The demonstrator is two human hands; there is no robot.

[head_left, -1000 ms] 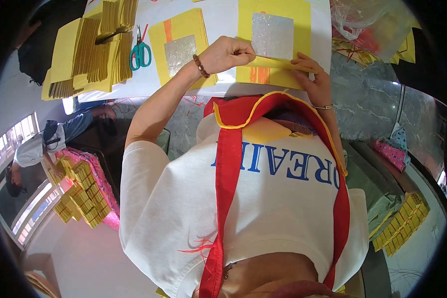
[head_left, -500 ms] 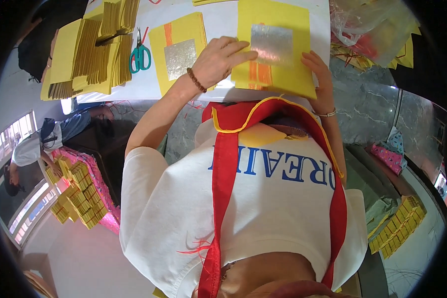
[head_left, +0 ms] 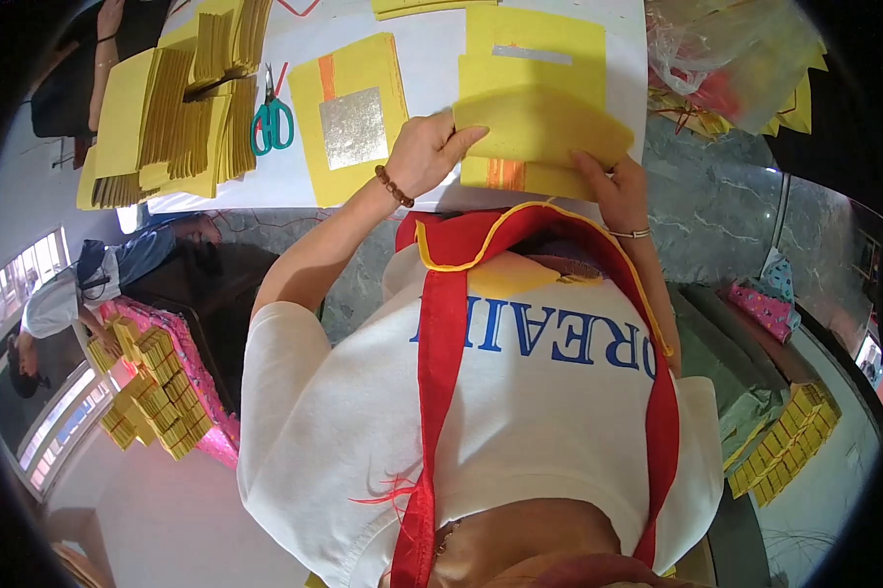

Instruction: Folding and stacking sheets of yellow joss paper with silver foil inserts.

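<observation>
A stack of yellow paper sheets (head_left: 476, 34) lies on the white table in front of me. My left hand (head_left: 428, 154) has its fingers closed on the left edge of a yellow sheet (head_left: 544, 118), thumb on top. My right hand (head_left: 615, 188) grips the same sheet at its lower right. The sheet is bent over with its plain side up and its near part bulging. Beyond it shows a thin strip of silver foil (head_left: 532, 54); nearer me, an orange stripe (head_left: 505, 174) shows on the paper beneath.
Left of my hands lies another yellow sheet (head_left: 309, 93) with a foil square (head_left: 354, 128). Teal-handled scissors (head_left: 272, 122) and bundles of folded yellow paper (head_left: 152, 108) are farther left. A clear plastic bag (head_left: 731, 49) sits at right. Another person (head_left: 54, 304) is at far left.
The near part of the top sheet has been lifted and bent away from me, covering most of its foil square. My left hand moved slightly left and nearer me; my right hand shifted left.
</observation>
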